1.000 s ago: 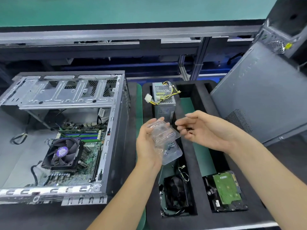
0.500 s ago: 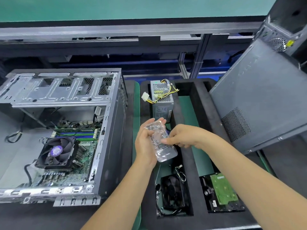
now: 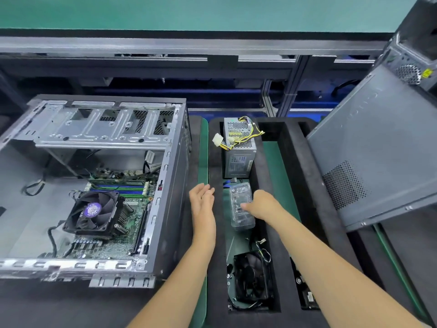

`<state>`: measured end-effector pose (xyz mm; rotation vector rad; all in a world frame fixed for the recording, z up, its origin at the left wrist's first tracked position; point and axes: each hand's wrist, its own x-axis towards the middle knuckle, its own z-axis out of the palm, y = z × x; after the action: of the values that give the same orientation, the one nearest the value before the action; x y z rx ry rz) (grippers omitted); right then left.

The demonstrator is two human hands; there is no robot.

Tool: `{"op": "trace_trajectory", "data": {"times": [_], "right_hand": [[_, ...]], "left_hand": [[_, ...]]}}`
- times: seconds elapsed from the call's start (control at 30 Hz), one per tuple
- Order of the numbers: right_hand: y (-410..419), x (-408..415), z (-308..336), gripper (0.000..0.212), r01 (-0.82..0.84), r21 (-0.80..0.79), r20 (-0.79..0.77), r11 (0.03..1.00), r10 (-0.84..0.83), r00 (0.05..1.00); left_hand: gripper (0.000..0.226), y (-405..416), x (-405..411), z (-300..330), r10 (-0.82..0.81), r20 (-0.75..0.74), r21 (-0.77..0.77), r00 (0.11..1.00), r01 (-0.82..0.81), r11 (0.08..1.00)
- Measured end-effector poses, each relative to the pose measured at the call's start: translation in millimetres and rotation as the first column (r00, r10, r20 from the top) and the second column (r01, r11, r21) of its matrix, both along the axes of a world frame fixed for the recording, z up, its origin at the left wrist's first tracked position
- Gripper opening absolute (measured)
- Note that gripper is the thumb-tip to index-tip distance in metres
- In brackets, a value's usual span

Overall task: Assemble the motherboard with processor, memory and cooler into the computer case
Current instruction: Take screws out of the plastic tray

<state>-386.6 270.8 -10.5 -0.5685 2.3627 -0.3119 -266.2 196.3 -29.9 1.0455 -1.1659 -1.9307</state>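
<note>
The open computer case point(image 3: 170, 185) lies on its side at the left. Inside it sits the green motherboard point(image 3: 127, 223) with memory sticks point(image 3: 118, 187) and a black cooler fan point(image 3: 93, 213) with a purple hub. A clear plastic screw box point(image 3: 241, 207) lies in the black foam tray point(image 3: 215, 162), between the power supply and a loose fan. My right hand point(image 3: 262, 204) holds the box by its right side, thumb on top. My left hand point(image 3: 201, 202) hovers open beside the case's right wall, holding nothing.
A grey power supply point(image 3: 238, 150) with yellow cables stands at the tray's far end. A black case fan point(image 3: 251, 278) lies in the tray's near slot, a hard drive point(image 3: 306, 297) partly hidden under my right arm. A grey side panel point(image 3: 378, 150) leans at the right.
Both hands held the clear box in the air before. It now lies in the tray under my right hand, and my left hand has let go and moved left.
</note>
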Motion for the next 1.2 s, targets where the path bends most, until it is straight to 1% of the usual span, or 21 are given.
{"op": "trace_trajectory", "data": {"times": [0.07, 0.17, 0.23, 0.27, 0.3, 0.33, 0.43, 0.47, 0.57, 0.7, 0.8, 0.87, 0.93, 0.97, 1.0, 1.03, 1.07, 1.1, 1.13, 1.2], "right_hand": [[-8, 3, -11, 0.04, -0.006, 0.078, -0.001, 0.997, 0.006, 1.0], [-15, 10, -24, 0.032, -0.022, 0.141, 0.041, 0.99, 0.016, 0.999], [-16, 12, -30, 0.055, -0.015, 0.194, 0.06, 0.981, 0.003, 0.998], [-15, 12, -32, 0.061, 0.012, 0.193, 0.064, 0.981, -0.025, 0.998], [-16, 12, -34, 0.061, 0.017, 0.197, 0.057, 0.98, -0.029, 0.998], [-17, 12, -35, 0.057, 0.013, 0.196, 0.06, 0.98, -0.025, 0.998], [-22, 14, -42, 0.037, 0.012, 0.113, 0.07, 0.994, -0.02, 0.997], [-23, 16, -43, 0.035, 0.006, 0.115, 0.08, 0.993, -0.015, 0.997], [-26, 20, -47, 0.035, -0.006, 0.128, 0.104, 0.992, -0.007, 0.995], [-31, 21, -44, 0.034, -0.054, 0.131, 0.073, 0.99, 0.045, 0.996], [-33, 22, -33, 0.033, -0.1, 0.143, 0.05, 0.985, 0.094, 0.994], [-31, 23, -19, 0.031, -0.1, 0.14, 0.022, 0.985, 0.097, 0.995], [-31, 23, -1, 0.028, -0.124, 0.126, -0.03, 0.984, 0.129, 0.991], [-32, 26, 13, 0.023, -0.14, 0.124, -0.048, 0.982, 0.146, 0.988], [-30, 29, 27, 0.014, -0.153, 0.121, -0.044, 0.981, 0.16, 0.986], [-30, 34, 43, 0.015, -0.167, 0.085, -0.031, 0.982, 0.17, 0.985], [-28, 40, 59, 0.022, -0.175, 0.022, -0.026, 0.984, 0.176, 0.984], [-25, 48, 72, 0.021, -0.249, -0.015, -0.023, 0.968, 0.248, 0.968], [-21, 56, 86, 0.018, -0.307, -0.013, -0.005, 0.952, 0.307, 0.952], [-12, 68, 110, 0.018, -0.492, 0.069, -0.047, 0.868, 0.495, 0.867]], "left_hand": [[0.025, 2, 3, 2, -0.009, -0.011, -0.011, 1.0, 0.009, 1.0], [0.023, 3, 7, 4, -0.035, -0.015, -0.038, 0.999, 0.035, 0.999], [0.02, 3, 9, 5, -0.047, -0.021, -0.045, 0.999, 0.046, 0.998], [0.019, 3, 10, 6, -0.055, -0.023, -0.049, 0.998, 0.054, 0.997], [0.018, 4, 11, 6, -0.062, -0.024, -0.053, 0.998, 0.061, 0.997], [0.018, 4, 11, 6, -0.068, -0.025, -0.056, 0.997, 0.067, 0.996], [0.019, 4, 13, 7, -0.08, -0.024, -0.064, 0.997, 0.078, 0.995], [0.02, 4, 13, 7, -0.082, -0.023, -0.066, 0.996, 0.08, 0.995], [0.02, 3, 14, 7, -0.09, -0.016, -0.071, 0.996, 0.089, 0.994], [0.02, 2, 16, 7, -0.087, 0.025, -0.069, 0.996, 0.088, 0.994], [0.019, 3, 15, 7, -0.072, 0.056, -0.054, 0.996, 0.075, 0.996], [0.019, 5, 14, 9, -0.073, 0.08, -0.031, 0.994, 0.076, 0.997], [0.02, 9, 11, 13, -0.079, 0.104, 0.013, 0.991, 0.078, 0.997], [0.021, 11, 10, 16, -0.076, 0.11, 0.047, 0.991, 0.072, 0.996], [0.021, 14, 8, 21, -0.072, 0.105, 0.093, 0.992, 0.062, 0.994], [0.021, 18, 7, 26, -0.069, 0.085, 0.154, 0.994, 0.056, 0.986], [0.022, 23, 7, 33, -0.075, 0.044, 0.23, 0.996, 0.063, 0.971], [0.026, 27, 7, 41, -0.089, -0.016, 0.319, 0.996, 0.089, 0.944], [0.03, 32, 9, 50, -0.099, -0.094, 0.412, 0.991, 0.13, 0.902], [0.034, 38, 14, 69, -0.079, -0.241, 0.572, 0.967, 0.208, 0.793]]}}
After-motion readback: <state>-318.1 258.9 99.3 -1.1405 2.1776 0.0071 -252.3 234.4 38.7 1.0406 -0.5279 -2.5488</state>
